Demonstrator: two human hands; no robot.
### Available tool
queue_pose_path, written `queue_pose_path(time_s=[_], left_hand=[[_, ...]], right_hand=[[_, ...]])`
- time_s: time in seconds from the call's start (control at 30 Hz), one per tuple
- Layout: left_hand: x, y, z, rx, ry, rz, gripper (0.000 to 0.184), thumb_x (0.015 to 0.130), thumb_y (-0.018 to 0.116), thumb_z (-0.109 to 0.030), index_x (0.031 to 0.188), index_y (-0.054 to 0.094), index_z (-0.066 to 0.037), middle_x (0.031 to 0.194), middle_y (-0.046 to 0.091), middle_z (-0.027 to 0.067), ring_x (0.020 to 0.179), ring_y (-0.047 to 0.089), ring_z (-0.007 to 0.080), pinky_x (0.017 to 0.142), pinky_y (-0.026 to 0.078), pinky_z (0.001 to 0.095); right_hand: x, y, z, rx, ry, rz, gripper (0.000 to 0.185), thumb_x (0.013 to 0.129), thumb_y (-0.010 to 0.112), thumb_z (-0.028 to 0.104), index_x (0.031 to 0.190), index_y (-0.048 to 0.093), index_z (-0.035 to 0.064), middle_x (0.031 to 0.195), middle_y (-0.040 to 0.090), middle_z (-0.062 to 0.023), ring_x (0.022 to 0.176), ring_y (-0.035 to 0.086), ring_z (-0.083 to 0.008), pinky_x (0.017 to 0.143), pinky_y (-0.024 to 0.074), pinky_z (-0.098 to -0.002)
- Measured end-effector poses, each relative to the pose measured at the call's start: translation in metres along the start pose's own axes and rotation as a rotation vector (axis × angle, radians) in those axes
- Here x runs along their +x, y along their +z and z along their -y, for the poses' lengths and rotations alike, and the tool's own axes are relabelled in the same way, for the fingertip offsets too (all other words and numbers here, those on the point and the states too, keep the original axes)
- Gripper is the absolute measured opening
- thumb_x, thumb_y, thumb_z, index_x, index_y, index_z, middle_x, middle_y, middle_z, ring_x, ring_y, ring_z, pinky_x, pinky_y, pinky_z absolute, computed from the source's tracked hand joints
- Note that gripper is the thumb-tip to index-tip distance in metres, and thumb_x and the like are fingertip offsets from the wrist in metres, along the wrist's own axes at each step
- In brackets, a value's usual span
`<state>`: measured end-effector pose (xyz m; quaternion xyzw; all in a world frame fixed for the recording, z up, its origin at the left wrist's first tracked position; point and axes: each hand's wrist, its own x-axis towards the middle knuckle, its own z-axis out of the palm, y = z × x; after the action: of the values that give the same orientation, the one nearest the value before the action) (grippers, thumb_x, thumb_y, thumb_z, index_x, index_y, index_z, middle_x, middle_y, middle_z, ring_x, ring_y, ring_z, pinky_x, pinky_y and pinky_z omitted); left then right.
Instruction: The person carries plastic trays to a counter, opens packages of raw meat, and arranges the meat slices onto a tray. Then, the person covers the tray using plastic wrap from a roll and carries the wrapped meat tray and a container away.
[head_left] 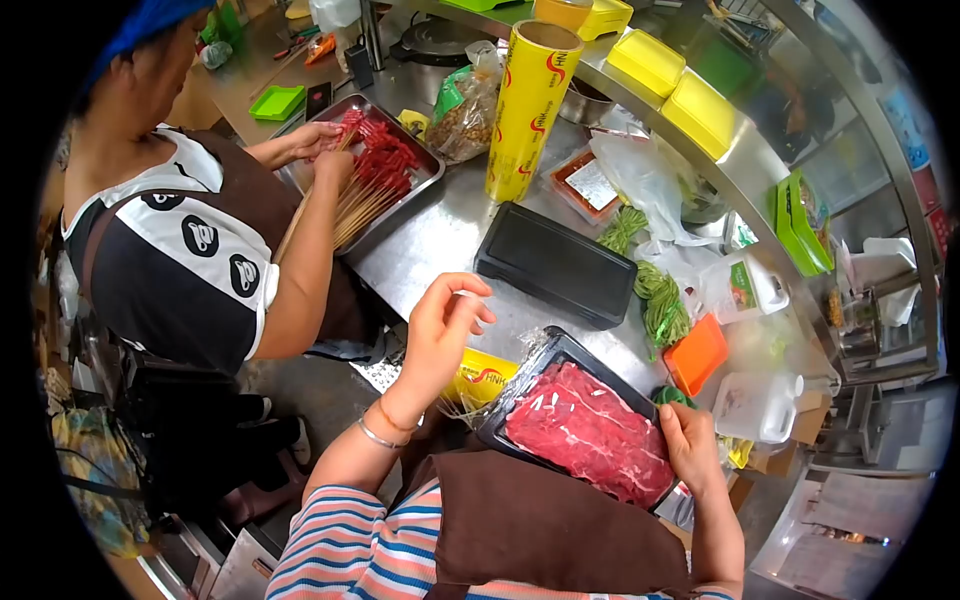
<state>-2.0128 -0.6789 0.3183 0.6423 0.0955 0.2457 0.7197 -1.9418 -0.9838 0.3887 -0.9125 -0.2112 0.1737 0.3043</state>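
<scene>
My right hand (690,442) grips the right end of a black tray (495,425) in front of my apron. Slices of raw red meat (590,430) lie in the tray, with shiny clear film showing at its left end. My left hand (447,325) is raised above and left of the tray, fingers loosely curved and apart, with nothing visible in them. Below it, partly hidden by the tray, lies a yellow cling film roll (483,377). Just beyond the tray sits a closed black container (556,265) on the steel table (410,265).
At left, a co-worker handles skewered red meat (385,160) over a metal tray (432,178). A tall yellow roll (530,110) stands upright behind the black container. Green bean bundles (662,305), an orange tray (697,355) and plastic jugs (760,405) are at right.
</scene>
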Motion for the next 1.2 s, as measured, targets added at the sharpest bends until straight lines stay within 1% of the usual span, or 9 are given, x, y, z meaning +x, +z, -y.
queue_pose_path(time_s=[0.17, 0.33, 0.43, 0.5, 0.63, 0.67, 0.77, 0.93, 1.2], left_hand=[[0.005, 0.006, -0.028, 0.405, 0.371, 0.329, 0.03, 0.073, 0.061, 0.011, 0.101, 0.061, -0.001, 0.101, 0.059, 0.0106, 0.077, 0.061, 0.0147, 0.066, 0.05, 0.0254], [0.007, 0.011, -0.004, 0.4, 0.403, 0.235, 0.018, 0.078, 0.06, 0.006, 0.096, 0.062, 0.002, 0.092, 0.061, 0.0079, 0.073, 0.06, 0.0143, 0.064, 0.049, 0.0249], [0.009, 0.009, 0.03, 0.205, 0.012, 0.012, 0.011, 0.086, 0.057, -0.002, 0.096, 0.061, 0.0, 0.087, 0.059, 0.0044, 0.07, 0.058, 0.0116, 0.061, 0.047, 0.0238], [0.009, 0.012, 0.048, -0.422, -0.481, -0.029, 0.011, 0.091, 0.054, -0.009, 0.1, 0.059, -0.004, 0.086, 0.057, 0.0014, 0.068, 0.055, 0.0096, 0.059, 0.045, 0.0226], [0.001, 0.0, 0.036, -0.494, -0.643, -0.124, 0.026, 0.095, 0.048, -0.03, 0.104, 0.057, -0.007, 0.094, 0.059, 0.0024, 0.08, 0.055, 0.0106, 0.065, 0.047, 0.0258], [-0.003, -0.011, 0.041, -0.449, -0.716, 0.099, 0.046, 0.094, 0.042, -0.047, 0.107, 0.059, -0.006, 0.095, 0.061, 0.0043, 0.085, 0.055, 0.0112, 0.07, 0.047, 0.0277], [-0.026, -0.004, 0.008, -0.518, -0.856, 0.351, 0.059, 0.093, 0.037, -0.055, 0.109, 0.061, -0.004, 0.095, 0.062, 0.0055, 0.085, 0.055, 0.0115, 0.071, 0.046, 0.0274], [-0.014, 0.013, -0.005, -0.463, -0.604, 0.072, 0.021, 0.091, 0.059, -0.02, 0.098, 0.062, -0.001, 0.076, 0.061, 0.0022, 0.066, 0.056, 0.0101, 0.062, 0.046, 0.0232], [0.002, 0.009, -0.006, -0.464, -0.353, 0.078, 0.018, 0.097, 0.047, -0.02, 0.087, 0.054, -0.006, 0.061, 0.041, -0.0048, 0.051, 0.037, 0.0025, 0.045, 0.029, 0.0182]], right_hand=[[-0.004, 0.001, -0.001, -0.01, -0.006, 0.004, 0.047, 0.095, 0.047, 0.034, 0.067, 0.042, -0.0036, 0.055, 0.03, -0.0088, 0.055, 0.03, -0.0133, 0.049, 0.0307, -0.0342], [-0.007, 0.003, 0.001, -0.001, 0.002, 0.004, 0.047, 0.096, 0.046, 0.033, 0.067, 0.042, -0.0034, 0.055, 0.03, -0.0072, 0.055, 0.03, -0.0128, 0.049, 0.0301, -0.0337], [-0.01, 0.004, 0.002, -0.001, -0.04, -0.032, 0.046, 0.096, 0.046, 0.033, 0.067, 0.041, -0.0034, 0.056, 0.031, -0.0067, 0.056, 0.03, -0.0124, 0.049, 0.0298, -0.0331], [-0.012, 0.004, 0.005, -0.008, -0.048, -0.044, 0.045, 0.095, 0.046, 0.032, 0.067, 0.04, -0.0033, 0.056, 0.031, -0.0069, 0.056, 0.03, -0.0123, 0.049, 0.0298, -0.033], [-0.015, 0.001, 0.007, -0.042, 0.01, -0.049, 0.044, 0.095, 0.046, 0.03, 0.068, 0.041, -0.0034, 0.056, 0.032, -0.0068, 0.056, 0.03, -0.012, 0.049, 0.0298, -0.0331], [-0.016, 0.001, 0.006, -0.045, 0.004, -0.06, 0.043, 0.095, 0.047, 0.03, 0.068, 0.042, -0.0035, 0.056, 0.032, -0.0071, 0.057, 0.03, -0.0118, 0.049, 0.0298, -0.0331], [-0.015, 0.003, 0.009, -0.037, 0.005, -0.064, 0.044, 0.095, 0.047, 0.03, 0.068, 0.043, -0.0037, 0.056, 0.032, -0.0078, 0.057, 0.03, -0.0116, 0.049, 0.0299, -0.033], [-0.012, 0.003, 0.002, -0.011, 0.007, -0.054, 0.046, 0.095, 0.048, 0.034, 0.068, 0.043, -0.0038, 0.055, 0.033, -0.0089, 0.057, 0.03, -0.0121, 0.049, 0.0303, -0.0329], [-0.012, 0.002, 0.01, -0.046, -0.031, -0.043, 0.047, 0.095, 0.049, 0.034, 0.067, 0.044, -0.0039, 0.054, 0.033, -0.0103, 0.054, 0.031, -0.0134, 0.048, 0.0305, -0.0331]])
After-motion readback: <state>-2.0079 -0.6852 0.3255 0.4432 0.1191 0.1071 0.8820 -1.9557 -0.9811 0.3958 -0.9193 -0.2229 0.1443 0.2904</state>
